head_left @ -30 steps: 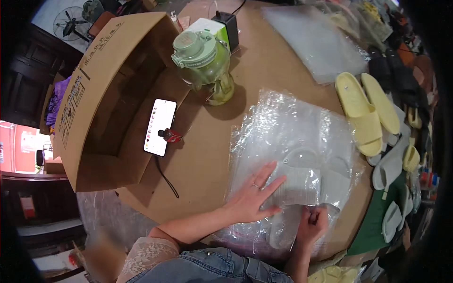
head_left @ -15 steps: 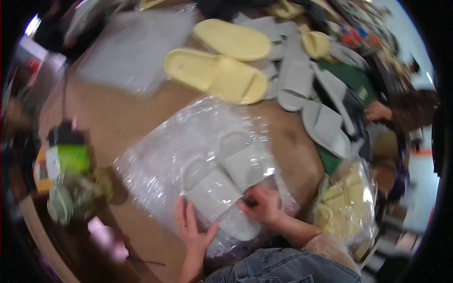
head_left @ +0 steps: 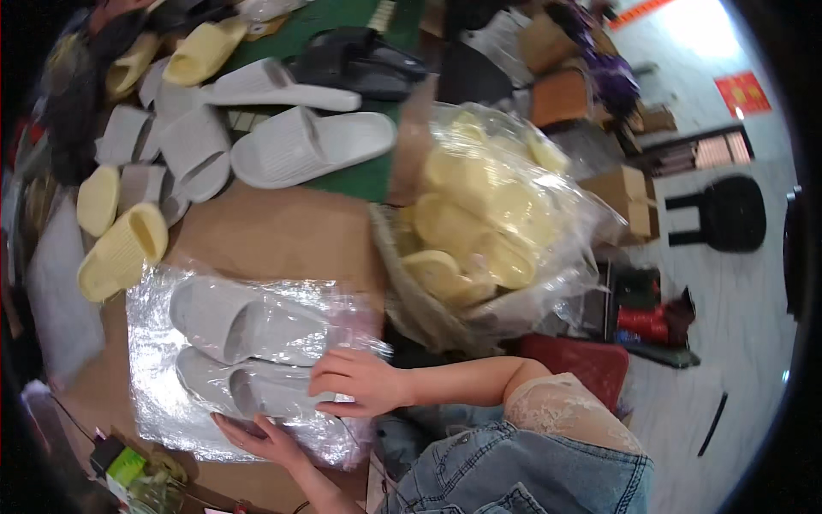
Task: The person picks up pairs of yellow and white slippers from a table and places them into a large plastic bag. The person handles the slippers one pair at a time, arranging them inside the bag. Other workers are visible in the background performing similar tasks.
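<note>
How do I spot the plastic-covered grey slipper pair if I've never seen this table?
Find the big clear bag of yellow slippers, right of the picture's centre. Left of and below it, shiny clear plastic spreads over the brown tabletop. The pale grey pair lies side by side, covered by that plastic; the other grey slippers, higher in the picture, are bare.

black slippers [head_left: 347, 64] on green surface [head_left: 368, 176] | yellow slippers [head_left: 454, 218] in clear bag [head_left: 586, 231] | black stool [head_left: 732, 212]
</note>
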The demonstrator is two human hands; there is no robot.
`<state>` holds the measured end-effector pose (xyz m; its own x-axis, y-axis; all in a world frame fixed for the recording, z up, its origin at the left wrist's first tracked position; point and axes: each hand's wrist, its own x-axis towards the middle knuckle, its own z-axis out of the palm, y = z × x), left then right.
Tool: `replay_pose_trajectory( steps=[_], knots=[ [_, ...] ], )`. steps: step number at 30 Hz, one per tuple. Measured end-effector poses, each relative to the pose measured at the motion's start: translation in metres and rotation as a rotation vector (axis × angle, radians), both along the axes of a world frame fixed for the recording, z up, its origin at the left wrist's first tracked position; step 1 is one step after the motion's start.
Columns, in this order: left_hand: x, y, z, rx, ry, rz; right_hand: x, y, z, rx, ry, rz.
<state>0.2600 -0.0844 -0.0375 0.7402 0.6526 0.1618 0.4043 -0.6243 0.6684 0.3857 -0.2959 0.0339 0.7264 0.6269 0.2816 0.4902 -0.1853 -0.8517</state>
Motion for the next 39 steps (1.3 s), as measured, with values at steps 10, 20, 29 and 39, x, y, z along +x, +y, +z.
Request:
replay_pose_trajectory(
  steps=[10, 20, 29, 39],
  knots=[
    [-0.01, 0.002, -0.008, 0.101, 0.077, -0.044, -0.202, -0.315, 0.003, -1.01, 0.238, -0.341],
    [-0.019, 0.015, 0.023, 0.206, 0.194, -0.161, -0.314, -0.554, -0.037, -2.052, 1.001, -0.744],
    [-0.01, -0.057, 0.053, 0.191, 0.31, -0.284, -0.389, -0.628, -0.033, -2.004, 1.134, -0.679],
    [0.004, -0.045, 0.055, 0.053, 0.224, -0.082, -0.275, -0.506, -0.059, -1.169, 0.88, -0.252]
  ],
)
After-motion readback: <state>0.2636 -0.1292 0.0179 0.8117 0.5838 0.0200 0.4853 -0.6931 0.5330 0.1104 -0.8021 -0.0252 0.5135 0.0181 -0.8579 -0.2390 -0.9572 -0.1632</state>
